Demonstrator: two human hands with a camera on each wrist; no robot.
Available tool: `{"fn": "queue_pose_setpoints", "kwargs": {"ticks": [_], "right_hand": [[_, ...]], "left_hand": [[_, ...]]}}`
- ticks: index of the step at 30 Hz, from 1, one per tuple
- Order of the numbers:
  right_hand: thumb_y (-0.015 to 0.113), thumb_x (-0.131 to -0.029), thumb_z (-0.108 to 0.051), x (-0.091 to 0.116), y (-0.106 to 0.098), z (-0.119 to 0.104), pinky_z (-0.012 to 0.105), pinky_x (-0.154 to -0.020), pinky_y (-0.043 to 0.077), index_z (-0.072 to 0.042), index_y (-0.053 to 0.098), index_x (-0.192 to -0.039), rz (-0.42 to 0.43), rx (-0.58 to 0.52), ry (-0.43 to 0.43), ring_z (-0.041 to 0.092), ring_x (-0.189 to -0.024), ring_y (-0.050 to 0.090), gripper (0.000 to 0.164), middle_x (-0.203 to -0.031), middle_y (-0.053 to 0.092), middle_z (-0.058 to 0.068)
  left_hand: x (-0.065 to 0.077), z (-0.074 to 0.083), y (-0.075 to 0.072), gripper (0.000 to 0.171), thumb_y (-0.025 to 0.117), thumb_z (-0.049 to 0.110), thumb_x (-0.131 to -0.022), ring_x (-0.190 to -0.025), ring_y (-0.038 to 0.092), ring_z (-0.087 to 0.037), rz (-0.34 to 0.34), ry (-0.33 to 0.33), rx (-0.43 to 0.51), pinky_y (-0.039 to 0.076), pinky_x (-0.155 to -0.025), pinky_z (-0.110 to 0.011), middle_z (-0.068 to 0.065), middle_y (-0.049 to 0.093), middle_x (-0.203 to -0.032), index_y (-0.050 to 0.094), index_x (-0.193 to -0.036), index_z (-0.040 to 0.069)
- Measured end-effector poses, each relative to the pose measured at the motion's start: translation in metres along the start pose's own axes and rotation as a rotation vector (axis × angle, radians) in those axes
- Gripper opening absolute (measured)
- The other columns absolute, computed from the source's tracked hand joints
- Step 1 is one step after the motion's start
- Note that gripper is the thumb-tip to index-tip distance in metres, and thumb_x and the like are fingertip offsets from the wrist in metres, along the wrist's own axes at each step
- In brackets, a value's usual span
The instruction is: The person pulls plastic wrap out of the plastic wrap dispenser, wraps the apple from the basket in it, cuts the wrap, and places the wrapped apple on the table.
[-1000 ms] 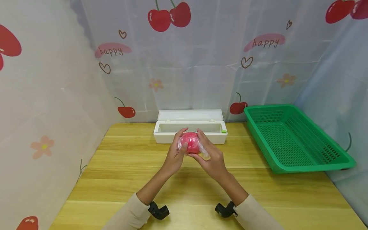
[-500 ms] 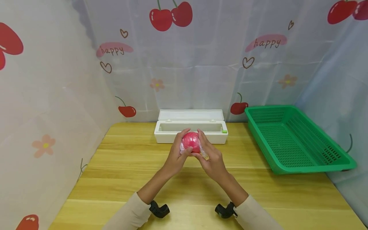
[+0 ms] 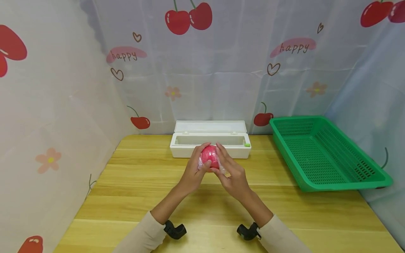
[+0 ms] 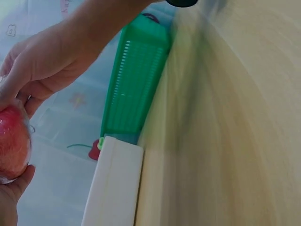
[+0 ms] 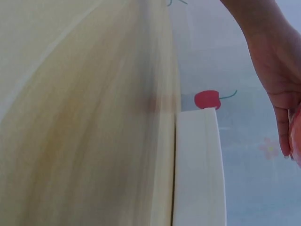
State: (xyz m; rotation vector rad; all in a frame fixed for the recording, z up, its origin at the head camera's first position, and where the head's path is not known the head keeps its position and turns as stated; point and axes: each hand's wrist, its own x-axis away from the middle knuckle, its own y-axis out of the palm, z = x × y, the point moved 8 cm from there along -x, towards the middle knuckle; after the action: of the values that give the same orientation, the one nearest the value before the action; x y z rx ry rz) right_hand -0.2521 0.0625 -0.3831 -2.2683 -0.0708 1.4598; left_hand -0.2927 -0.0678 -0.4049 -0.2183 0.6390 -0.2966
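Observation:
Both hands hold a round pinkish-red apple (image 3: pixel 208 155) wrapped in clear cling film, raised over the table in front of a white box. My left hand (image 3: pixel 191 174) grips its left side, fingers behind and thumb across the near face. My right hand (image 3: pixel 235 176) holds the right side, with long fingers laid over the film and the thumb below. Loose film (image 3: pixel 222 169) bunches under the right fingers. In the left wrist view, the wrapped apple (image 4: pixel 13 141) sits between both hands at the left edge. Only a sliver of the apple (image 5: pixel 296 136) shows in the right wrist view.
The long white box (image 3: pixel 190 152), its lid (image 3: pixel 210 126) raised and a small green piece (image 3: pixel 247 144) at its right end, stands against the back curtain. A green slotted basket (image 3: pixel 303 182) is at the right. The wooden table (image 3: pixel 133 196) is enclosed by printed curtains (image 3: pixel 202 88).
The apple has turned slightly between the hands. The right fingers have moved inward over its right side, and the loose film there shows less than before.

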Motion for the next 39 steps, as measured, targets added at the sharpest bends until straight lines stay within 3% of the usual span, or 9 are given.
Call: {"fn": "queue_pose_setpoints", "kwargs": {"ticks": [6, 13, 16, 19, 22, 27, 35, 39], "right_hand": [[0.071, -0.093, -0.041, -0.002, -0.001, -0.004, 0.031, -0.106, 0.044, 0.006, 0.051, -0.144, -0.017, 0.017, -0.036, 0.034, -0.138, 0.049, 0.072, -0.150, 0.050, 0.020], [0.068, -0.095, -0.039, -0.002, -0.002, -0.004, 0.031, -0.106, 0.045, 0.007, 0.052, -0.143, 0.010, 0.025, -0.047, 0.034, -0.137, 0.050, 0.069, -0.149, 0.051, 0.021], [0.069, -0.095, -0.038, -0.002, -0.001, -0.005, 0.031, -0.106, 0.045, 0.007, 0.051, -0.143, 0.020, 0.006, -0.048, 0.034, -0.136, 0.051, 0.068, -0.148, 0.051, 0.022], [0.069, -0.095, -0.037, -0.001, -0.001, -0.004, 0.031, -0.105, 0.046, 0.006, 0.051, -0.144, 0.025, -0.016, -0.035, 0.034, -0.136, 0.051, 0.068, -0.149, 0.051, 0.022], [0.069, -0.095, -0.036, -0.001, -0.001, -0.004, 0.031, -0.104, 0.046, 0.007, 0.050, -0.145, 0.025, -0.038, -0.025, 0.034, -0.136, 0.051, 0.068, -0.149, 0.050, 0.023], [0.069, -0.096, -0.033, -0.001, -0.002, -0.005, 0.031, -0.104, 0.047, 0.009, 0.049, -0.144, 0.028, -0.054, -0.031, 0.034, -0.135, 0.052, 0.067, -0.148, 0.049, 0.026], [0.068, -0.097, -0.026, -0.004, -0.005, -0.011, 0.032, -0.103, 0.048, 0.013, 0.053, -0.139, 0.068, -0.055, -0.097, 0.035, -0.131, 0.056, 0.058, -0.143, 0.052, 0.031], [0.068, -0.098, -0.024, -0.003, -0.006, -0.013, 0.031, -0.103, 0.048, 0.013, 0.054, -0.138, 0.072, -0.055, -0.103, 0.034, -0.130, 0.057, 0.056, -0.142, 0.052, 0.031]], "left_hand": [[-0.001, -0.003, -0.007, 0.050, 0.054, 0.027, -0.104, -0.111, 0.062, -0.029, 0.037, -0.029, 0.070, 0.062, -0.080, -0.036, -0.009, 0.055, -0.137, 0.041, -0.152, 0.024], [-0.001, -0.001, -0.005, 0.055, 0.058, 0.035, -0.104, -0.115, 0.058, -0.030, 0.017, 0.003, 0.099, 0.062, -0.080, -0.036, -0.008, 0.049, -0.145, 0.039, -0.152, 0.019], [-0.001, 0.003, -0.005, 0.057, 0.060, 0.031, -0.102, -0.119, 0.056, -0.029, 0.027, 0.039, 0.075, 0.061, -0.084, -0.036, -0.007, 0.046, -0.148, 0.038, -0.152, 0.014], [-0.001, 0.012, -0.006, 0.057, 0.062, 0.016, -0.099, -0.120, 0.054, -0.032, 0.042, 0.089, 0.044, 0.060, -0.088, -0.039, -0.012, 0.045, -0.149, 0.038, -0.150, 0.006], [-0.002, 0.032, -0.008, 0.054, 0.060, 0.002, -0.096, -0.120, 0.054, -0.036, 0.054, 0.139, 0.013, 0.059, -0.090, -0.041, -0.020, 0.045, -0.146, 0.040, -0.145, -0.004], [-0.001, 0.050, -0.007, 0.042, 0.057, 0.008, -0.101, -0.115, 0.055, -0.033, 0.045, 0.133, -0.049, 0.059, -0.090, -0.037, -0.021, 0.050, -0.135, 0.045, -0.139, -0.006], [-0.001, 0.012, -0.001, 0.045, 0.056, 0.010, -0.101, -0.115, 0.054, -0.031, 0.018, 0.093, -0.077, 0.059, -0.089, -0.037, -0.015, 0.049, -0.137, 0.044, -0.144, 0.003], [0.000, 0.006, -0.001, 0.045, 0.055, 0.020, -0.104, -0.115, 0.055, -0.027, 0.003, 0.087, -0.085, 0.059, -0.088, -0.035, -0.010, 0.048, -0.138, 0.044, -0.146, 0.010]]}}
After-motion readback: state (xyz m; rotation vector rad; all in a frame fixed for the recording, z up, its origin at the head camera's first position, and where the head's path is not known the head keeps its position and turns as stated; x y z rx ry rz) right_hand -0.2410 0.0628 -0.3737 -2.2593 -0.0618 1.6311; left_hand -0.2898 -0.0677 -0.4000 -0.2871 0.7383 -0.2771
